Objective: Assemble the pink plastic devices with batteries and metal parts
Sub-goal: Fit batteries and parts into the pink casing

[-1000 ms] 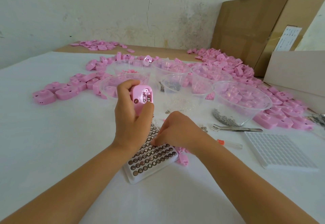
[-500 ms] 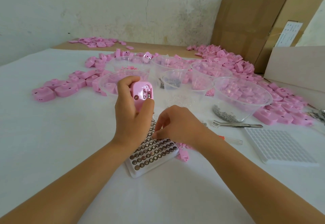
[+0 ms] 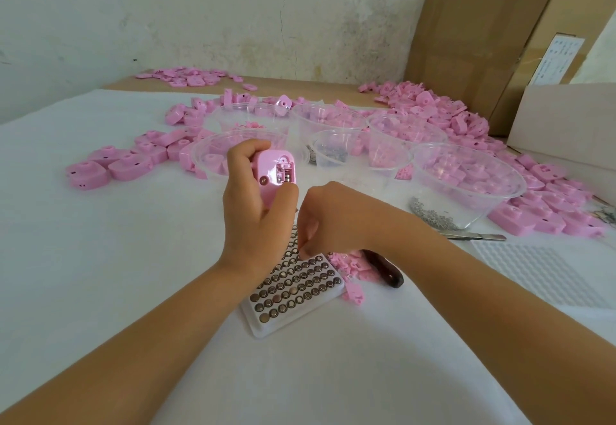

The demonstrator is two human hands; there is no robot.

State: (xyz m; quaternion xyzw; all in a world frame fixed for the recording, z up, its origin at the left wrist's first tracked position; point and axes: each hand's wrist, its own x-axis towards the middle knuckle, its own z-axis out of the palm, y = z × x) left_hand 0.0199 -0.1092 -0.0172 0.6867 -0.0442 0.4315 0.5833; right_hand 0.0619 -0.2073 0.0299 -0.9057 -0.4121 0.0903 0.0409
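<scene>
1. A white-covered desk (image 3: 100,258) carries a battery tray (image 3: 266,329) at the front middle. Rows of batteries (image 3: 293,286) fill it, and both hands hide its far rows.
2. Clear bowls (image 3: 513,191) cluster beyond the hands, and most hold pink pieces. Grey metal parts (image 3: 433,216) show at the near wall of the right one.
3. Loose pink shells lie in a left pile (image 3: 110,166) and a larger right pile (image 3: 433,107). A cardboard box (image 3: 483,41) stands behind the right pile.
4. Just right of the battery tray lie small pink bits (image 3: 353,264) and a dark-handled tool (image 3: 383,271), which is partly hidden under the right forearm. Farther right are tweezers (image 3: 480,236) and a white grid tray (image 3: 546,271).
5. The left hand (image 3: 256,218) is raised off the desk above the battery tray's far end, its forearm coming from the lower left. Its fingers wrap the device (image 3: 271,174) from the left, and the thumb clamps the lower right edge.
6. The right hand (image 3: 336,221) is palm down with the wrist bent. Its fingers curl downward, with thumb and forefinger tips together on the batteries. I cannot tell whether a battery is pinched between them.
7. The device sits in the left hand, in front of the nearest left bowl and above the battery tray.
8. Its long axis stands roughly upright and leans slightly. The open back faces the camera, with a compartment of metal pieces at upper right.
</scene>
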